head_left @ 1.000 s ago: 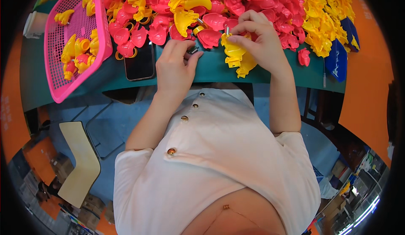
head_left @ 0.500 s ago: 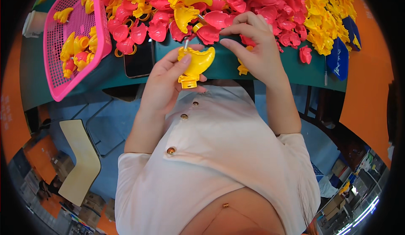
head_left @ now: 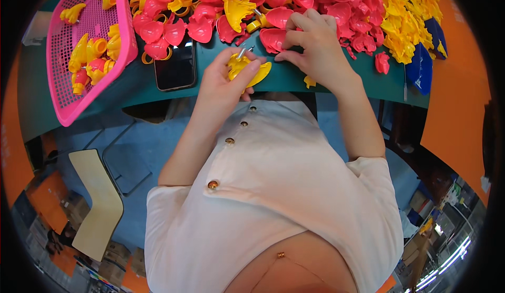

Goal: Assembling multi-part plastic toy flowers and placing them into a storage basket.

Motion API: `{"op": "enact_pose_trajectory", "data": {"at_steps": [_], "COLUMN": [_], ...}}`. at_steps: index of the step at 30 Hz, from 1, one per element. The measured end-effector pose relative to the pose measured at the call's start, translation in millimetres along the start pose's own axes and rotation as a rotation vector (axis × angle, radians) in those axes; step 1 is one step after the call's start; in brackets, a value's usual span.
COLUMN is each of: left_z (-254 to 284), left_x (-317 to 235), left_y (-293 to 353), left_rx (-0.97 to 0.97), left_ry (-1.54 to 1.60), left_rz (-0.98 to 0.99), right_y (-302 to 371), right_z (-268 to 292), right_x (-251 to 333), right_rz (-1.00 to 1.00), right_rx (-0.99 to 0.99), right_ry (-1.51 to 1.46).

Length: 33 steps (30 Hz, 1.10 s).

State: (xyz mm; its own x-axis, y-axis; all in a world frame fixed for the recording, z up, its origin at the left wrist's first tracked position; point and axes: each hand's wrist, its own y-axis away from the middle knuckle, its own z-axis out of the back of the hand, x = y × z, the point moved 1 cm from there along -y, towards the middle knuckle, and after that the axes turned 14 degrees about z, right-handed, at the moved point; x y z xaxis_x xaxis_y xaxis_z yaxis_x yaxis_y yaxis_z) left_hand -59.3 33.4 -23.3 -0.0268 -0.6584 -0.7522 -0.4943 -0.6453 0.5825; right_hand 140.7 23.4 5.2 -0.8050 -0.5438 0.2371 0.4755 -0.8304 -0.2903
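My left hand [head_left: 225,85] is closed on a yellow curved plastic piece [head_left: 258,76], with a thin metal pin [head_left: 242,53] standing up from its top. The thumb lies across the piece and covers part of it. At the near edge of the heap, my right hand [head_left: 315,43] is bent at the fingers, its thumb a little apart from them. Those fingertips are beside a pink shell-shaped piece [head_left: 272,39], and I see nothing held in them. A small yellow part [head_left: 310,81] lies on the green table [head_left: 221,51], below the right wrist.
Pink shell pieces [head_left: 336,9] are heaped at the back, with yellow pieces [head_left: 402,19] to their right. On the left stands a pink basket [head_left: 129,46] with several pink-and-yellow pieces. A dark phone [head_left: 175,69] lies near the front edge; a blue object [head_left: 421,69] is at right.
My left hand has moved slightly right and up, tipping the yellow piece so that less of it shows. The right hand's fingers have curled more over the pink shells.
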Motion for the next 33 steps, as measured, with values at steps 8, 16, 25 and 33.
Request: {"op": "enact_pose_trajectory", "data": {"at_steps": [8,16,25,33], "left_z": [-7.3,-7.0,-2.6,-30.6], "left_x": [-2.6,-13.7,-5.9,-22.4], "left_y": [-1.6,11.3,10.0,5.7], "left_rx": [-0.024,0.203,0.235,0.298], "left_ry": [-0.004,0.338,0.49,0.445], "left_rz": [-0.011,0.061,0.056,-0.017], "right_y": [23.1,10.0,14.0,29.6], "right_z": [27.2,0.8,3.0,20.4], "right_x": [-3.2,16.3,1.1,25.6], "right_rz": [-0.063,-0.009,0.02,-0.532], "right_rx": [-0.024,-0.084,-0.32,-0.595], "right_ry": [0.058,0.078,-0.275,-1.507]}}
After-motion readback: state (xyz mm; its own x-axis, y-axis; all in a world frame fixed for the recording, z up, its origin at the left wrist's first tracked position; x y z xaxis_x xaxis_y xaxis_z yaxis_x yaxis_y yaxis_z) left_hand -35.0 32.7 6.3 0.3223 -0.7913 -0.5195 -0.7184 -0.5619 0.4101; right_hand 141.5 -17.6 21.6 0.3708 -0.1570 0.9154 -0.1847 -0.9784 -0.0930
